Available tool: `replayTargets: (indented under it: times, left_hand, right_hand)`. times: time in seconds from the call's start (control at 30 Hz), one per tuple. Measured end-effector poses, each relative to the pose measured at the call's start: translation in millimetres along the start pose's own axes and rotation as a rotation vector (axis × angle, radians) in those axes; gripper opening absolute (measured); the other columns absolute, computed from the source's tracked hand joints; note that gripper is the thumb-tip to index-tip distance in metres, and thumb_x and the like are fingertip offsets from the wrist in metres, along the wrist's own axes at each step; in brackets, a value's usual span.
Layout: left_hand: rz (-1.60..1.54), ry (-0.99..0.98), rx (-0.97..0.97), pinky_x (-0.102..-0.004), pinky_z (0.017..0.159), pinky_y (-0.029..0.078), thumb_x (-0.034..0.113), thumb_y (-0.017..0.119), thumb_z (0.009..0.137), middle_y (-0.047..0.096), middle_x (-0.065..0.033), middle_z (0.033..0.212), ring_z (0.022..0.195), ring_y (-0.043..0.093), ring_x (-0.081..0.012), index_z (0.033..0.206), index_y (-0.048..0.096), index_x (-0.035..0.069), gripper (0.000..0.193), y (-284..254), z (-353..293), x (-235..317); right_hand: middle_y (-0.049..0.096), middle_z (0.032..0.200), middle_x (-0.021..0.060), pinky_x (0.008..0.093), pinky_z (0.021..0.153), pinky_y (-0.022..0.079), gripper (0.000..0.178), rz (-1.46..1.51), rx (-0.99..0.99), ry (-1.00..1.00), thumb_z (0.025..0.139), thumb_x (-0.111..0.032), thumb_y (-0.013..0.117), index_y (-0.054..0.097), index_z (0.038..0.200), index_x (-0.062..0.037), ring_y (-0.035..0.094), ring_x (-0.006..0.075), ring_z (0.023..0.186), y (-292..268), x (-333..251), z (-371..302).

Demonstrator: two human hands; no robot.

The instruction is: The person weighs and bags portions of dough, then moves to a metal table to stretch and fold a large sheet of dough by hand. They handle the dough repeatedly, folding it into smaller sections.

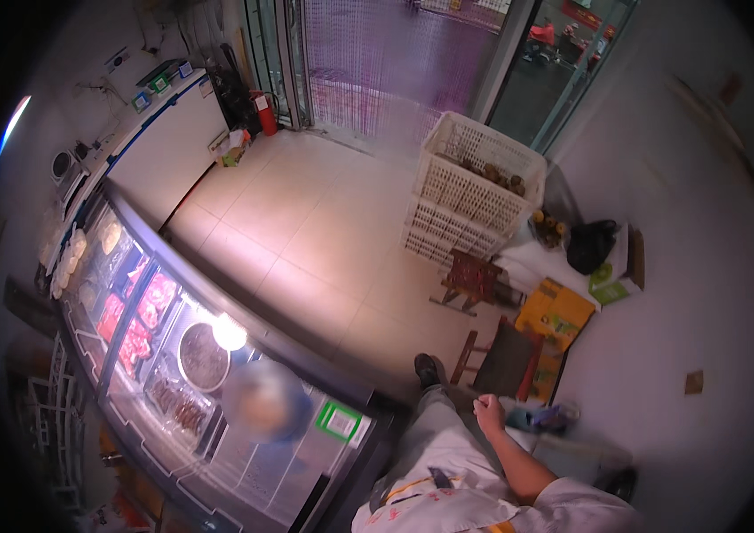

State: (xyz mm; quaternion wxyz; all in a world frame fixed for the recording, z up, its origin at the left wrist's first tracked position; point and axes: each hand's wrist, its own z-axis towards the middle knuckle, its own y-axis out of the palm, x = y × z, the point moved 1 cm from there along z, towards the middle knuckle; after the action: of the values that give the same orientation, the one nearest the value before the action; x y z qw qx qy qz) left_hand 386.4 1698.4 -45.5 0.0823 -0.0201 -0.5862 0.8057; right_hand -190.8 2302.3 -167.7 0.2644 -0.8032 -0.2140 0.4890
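Observation:
My right hand (488,414) is closed in a fist at my side, with nothing visible in it. It hangs above the tiled floor near a dark wooden chair (503,360). My left hand is out of view. I stand beside a glass display case (173,346) holding trays of red meat (142,315) and a round dark dish (203,357). My grey trouser leg and black shoe (427,369) point forward.
Two stacked white plastic crates (475,191) stand ahead on the right, the top one holding brown produce. A small red stool (472,277), an orange box (555,315), a black bag (590,244) and a white freezer (168,133) stand around the floor. A bead curtain hangs at the door.

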Motion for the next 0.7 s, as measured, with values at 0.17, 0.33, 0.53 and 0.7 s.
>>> replayTargets:
  times: [0.17,0.33,0.53,0.7]
  left_hand:
    - [-0.551,-0.08,-0.115,-0.0293,0.073,0.054,-0.004,0.073,0.092,0.07,-0.0035,0.1,0.081,0.066,-0.0143,0.118,0.068,0.004,0.028,-25,-40,311]
    - [-1.068,-0.265,-0.826,-0.0271,0.067,0.056,0.013,0.07,0.103,0.074,-0.0064,0.084,0.071,0.07,-0.0116,0.102,0.074,-0.004,0.018,-58,-82,612]
    - [-0.819,-0.084,-1.239,-0.0295,0.074,0.06,0.022,0.071,0.103,0.079,-0.0075,0.089,0.08,0.078,-0.0158,0.109,0.076,-0.001,0.025,-39,-81,700]
    - [-0.603,-0.161,-1.14,-0.0308,0.082,0.061,0.023,0.074,0.097,0.081,-0.0106,0.09,0.086,0.08,-0.0175,0.105,0.078,0.002,0.023,3,-81,708]
  right_hand:
    - [0.076,0.097,0.0129,0.0441,0.085,0.059,0.031,-0.404,-0.176,-0.052,0.081,-0.023,0.084,0.068,0.102,-0.0055,0.075,0.03,0.097,10,7,164]
    - [0.079,0.099,0.0106,0.0406,0.085,0.06,0.029,-0.339,-0.321,-0.205,0.083,-0.021,0.082,0.073,0.105,-0.0044,0.076,0.0239,0.092,19,-84,284]
    - [0.079,0.102,0.0154,0.0463,0.092,0.058,0.023,-0.435,-0.546,-0.132,0.088,-0.029,0.071,0.077,0.097,-0.0084,0.075,0.0347,0.101,75,-177,388]
    - [0.075,0.087,0.0047,0.0341,0.074,0.057,0.019,-0.435,-0.765,-0.296,0.091,-0.019,0.072,0.074,0.103,-0.0044,0.071,0.015,0.079,152,-256,445]
